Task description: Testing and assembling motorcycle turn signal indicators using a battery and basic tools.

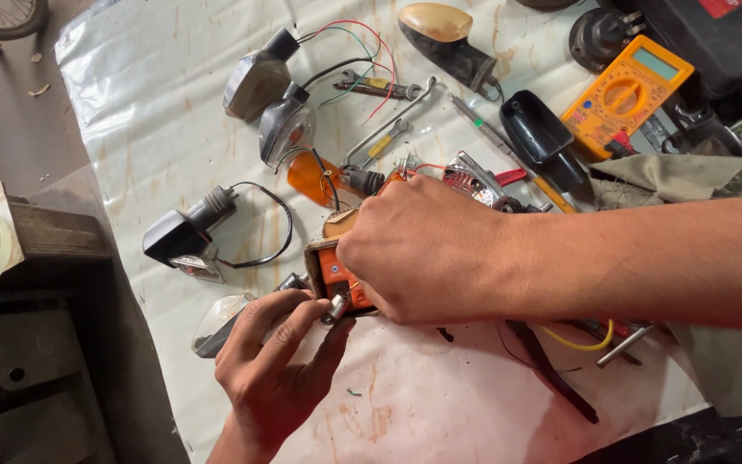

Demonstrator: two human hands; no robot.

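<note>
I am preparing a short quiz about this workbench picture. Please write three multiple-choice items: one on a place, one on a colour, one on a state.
1. Where does the multimeter lie?
A. upper right
B. lower left
C. under the left hand

2. What colour is the part that both hands work on?
A. blue
B. orange
C. white

3. How is the right hand?
A. flat, open
C. away from the sheet
B. closed over the part

Key: A, it lies by the top right edge; B, its casing is orange; B, the fingers curl over it, while the left hand pinches a small metal piece.

Bare sheet (440,404) below the hands lies open; pliers (551,365), lamps (272,94) and spanners (384,129) crowd the rest.
</note>
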